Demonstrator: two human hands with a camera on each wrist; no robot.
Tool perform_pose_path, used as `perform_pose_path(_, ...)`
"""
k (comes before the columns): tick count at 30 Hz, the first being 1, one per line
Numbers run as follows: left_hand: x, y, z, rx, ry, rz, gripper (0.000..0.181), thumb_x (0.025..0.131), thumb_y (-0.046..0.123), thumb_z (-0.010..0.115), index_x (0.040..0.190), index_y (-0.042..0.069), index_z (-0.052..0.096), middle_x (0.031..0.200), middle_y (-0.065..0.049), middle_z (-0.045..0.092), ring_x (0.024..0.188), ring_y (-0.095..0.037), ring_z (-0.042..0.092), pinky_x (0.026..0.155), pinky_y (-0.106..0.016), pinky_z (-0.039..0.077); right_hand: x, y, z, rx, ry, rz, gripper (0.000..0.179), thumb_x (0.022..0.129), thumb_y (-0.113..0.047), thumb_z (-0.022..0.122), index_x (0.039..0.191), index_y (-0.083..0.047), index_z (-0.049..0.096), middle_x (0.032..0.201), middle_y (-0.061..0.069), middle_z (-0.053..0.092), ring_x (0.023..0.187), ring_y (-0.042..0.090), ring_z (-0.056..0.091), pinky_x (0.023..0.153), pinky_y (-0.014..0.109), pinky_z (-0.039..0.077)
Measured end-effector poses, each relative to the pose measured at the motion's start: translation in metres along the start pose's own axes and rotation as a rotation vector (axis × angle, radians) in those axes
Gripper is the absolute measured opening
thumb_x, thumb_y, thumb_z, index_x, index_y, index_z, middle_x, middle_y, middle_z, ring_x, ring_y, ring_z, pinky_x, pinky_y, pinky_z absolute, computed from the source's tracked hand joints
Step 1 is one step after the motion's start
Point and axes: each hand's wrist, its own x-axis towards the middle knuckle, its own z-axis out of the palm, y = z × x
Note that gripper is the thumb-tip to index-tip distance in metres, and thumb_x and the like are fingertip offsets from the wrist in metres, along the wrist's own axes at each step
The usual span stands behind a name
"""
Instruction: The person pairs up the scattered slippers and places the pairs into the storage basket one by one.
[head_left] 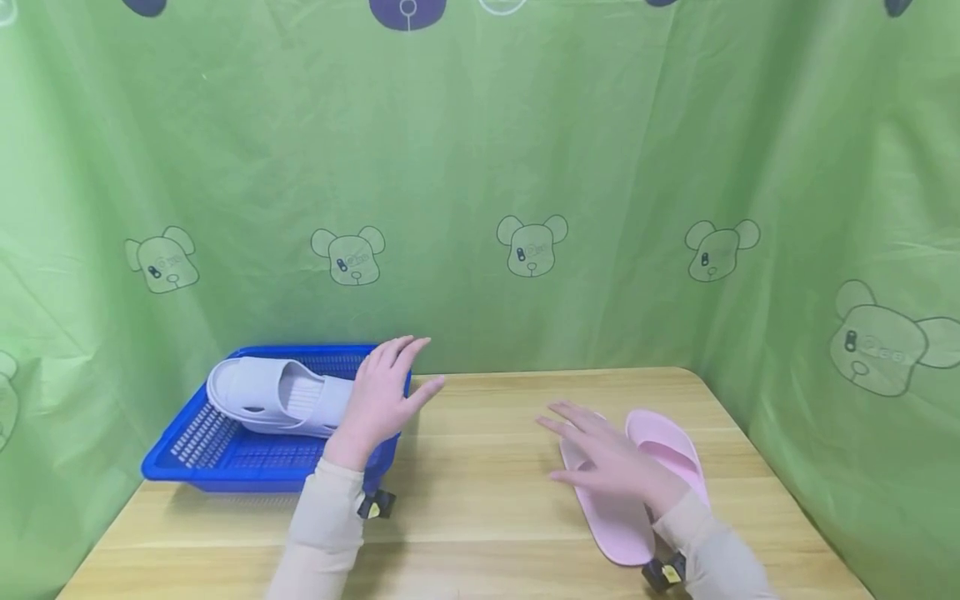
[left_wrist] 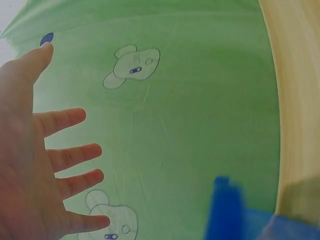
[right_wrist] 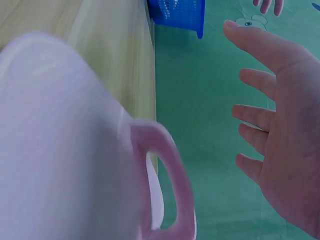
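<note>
A light grey-blue slipper (head_left: pixel 258 392) lies tilted in the blue plastic basket (head_left: pixel 225 473) at the table's left; whether a second one lies beneath it I cannot tell. My left hand (head_left: pixel 381 396) hovers over the basket's right side, its fingers spread and holding nothing. On the right of the table lies a pair of pink slippers. My right hand (head_left: pixel 603 458) is above the left pink slipper (head_left: pixel 618 525) and hides its strap in the head view. The right pink slipper (head_left: pixel 667 437) lies beside it. In the right wrist view the right fingers are extended and apart from the slippers.
A wooden table (head_left: pixel 480 500) carries everything. Green curtain (head_left: pixel 480 150) with bear-face prints hangs behind the table and along both sides. A small black device (head_left: pixel 377 504) is strapped at the left wrist, another (head_left: pixel 664 572) at the right.
</note>
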Motion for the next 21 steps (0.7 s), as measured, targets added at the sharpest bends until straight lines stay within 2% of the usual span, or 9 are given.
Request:
perform_pose_path(11,0.001,0.023,0.025,-0.057,-0.062,-0.01,0.069,0.091,0.062,0.051,0.147,0.024,0.041,0.151,-0.009,0.042,0.141,-0.033,0.037,0.117,-0.06,0.026,-0.016,0.028,-0.002,0.0,0.056,0.027,0.076,0.081,-0.041,0.076,0.146,-0.017,0.045,0.151,0.02,0.041,0.138,0.043,0.038,0.108,0.064,0.036)
perform_pose_path(21,0.001,0.033,0.043,-0.106,-0.095,-0.006,0.071,0.09,0.064,0.05,0.148,0.024,0.04,0.153,-0.009,0.041,0.144,-0.035,0.033,0.119,-0.058,0.022,-0.027,0.042,-0.009,0.008,0.028,0.138,0.081,0.08,-0.049,0.074,0.147,-0.017,0.043,0.153,0.019,0.039,0.14,0.044,0.034,0.112,0.064,0.029)
